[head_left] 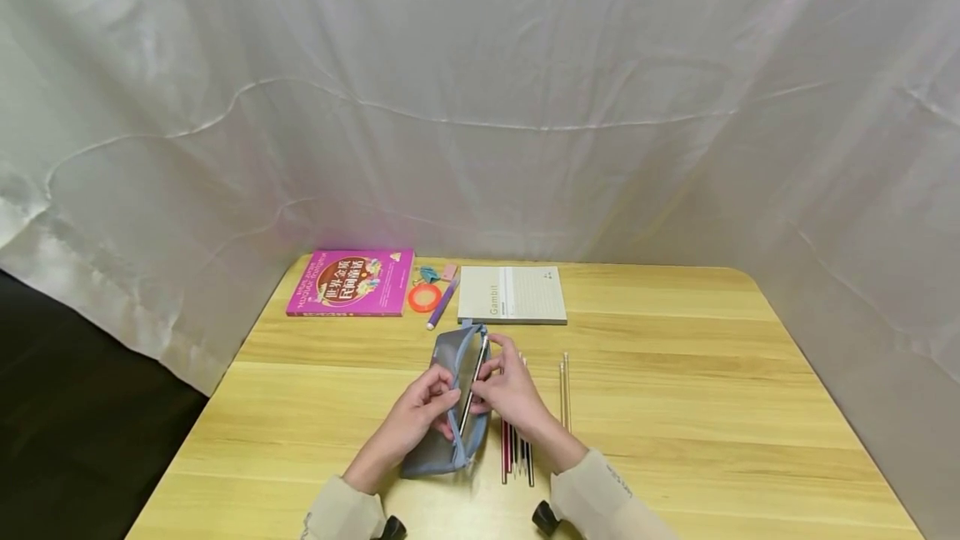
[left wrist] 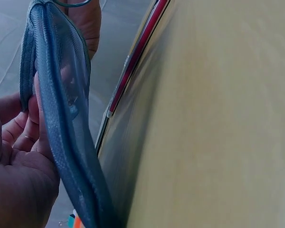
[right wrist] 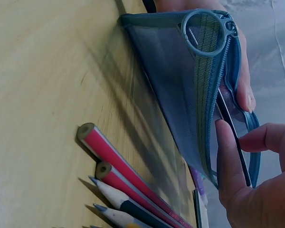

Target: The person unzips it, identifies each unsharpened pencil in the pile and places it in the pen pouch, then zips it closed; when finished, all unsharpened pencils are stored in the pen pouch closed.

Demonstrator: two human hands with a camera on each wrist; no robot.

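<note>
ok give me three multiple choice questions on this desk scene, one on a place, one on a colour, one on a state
1. Where is the pink book?
A. far left of the table
B. near right corner
C. under the pouch

2. What colour is the pouch?
A. yellow
B. grey-blue
C. red

3. How is the pouch?
A. zipped shut
B. unzipped, held open
C. folded flat under the notebook

Answers:
1 A, it lies at the far left edge of the table.
2 B, its mesh and zip show grey-blue.
3 B, the left hand holds an edge while the right hand pinches a pen at the opening.
</note>
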